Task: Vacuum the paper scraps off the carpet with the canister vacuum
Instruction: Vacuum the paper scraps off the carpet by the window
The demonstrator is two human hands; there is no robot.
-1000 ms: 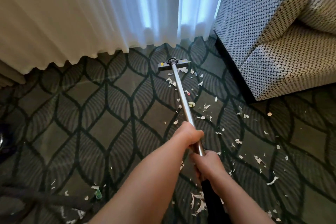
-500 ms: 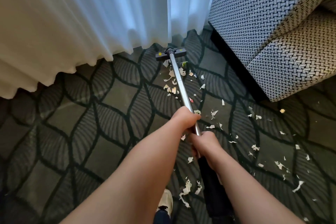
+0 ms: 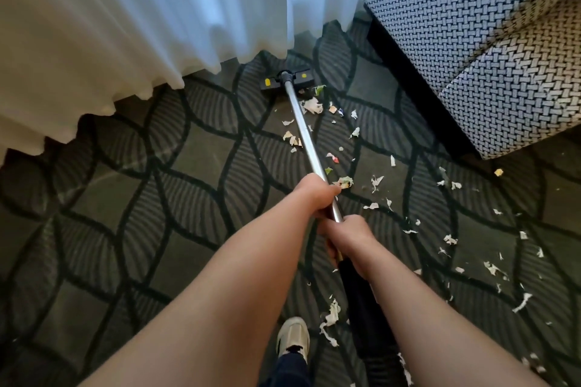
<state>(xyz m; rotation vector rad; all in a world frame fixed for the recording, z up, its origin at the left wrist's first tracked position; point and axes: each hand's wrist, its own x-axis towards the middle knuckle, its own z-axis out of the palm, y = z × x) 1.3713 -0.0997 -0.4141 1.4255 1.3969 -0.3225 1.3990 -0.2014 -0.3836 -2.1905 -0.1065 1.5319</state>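
Left hand [image 3: 317, 195] and right hand [image 3: 349, 236] both clasp the wand [image 3: 304, 127], nozzle [image 3: 287, 80] at 12 o'clock by the curtain [image 3: 141, 25]. Scraps [image 3: 312, 105] litter the carpet [image 3: 195, 166] from 12 to 5 o'clock — most of the job seemingly remains.

Dark grey carpet [image 3: 195, 166] with a black leaf-and-diamond lattice pattern covers the whole floor. White pleated curtain [image 3: 125, 25] runs from top left to centre with its hem at floor level, cream-toned at left, bluish daylight glowing through at centre. Top right: armchair [image 3: 471, 25] in black-and-white woven fabric, dark base [image 3: 418, 88] on the floor, just beside the curtain edge.
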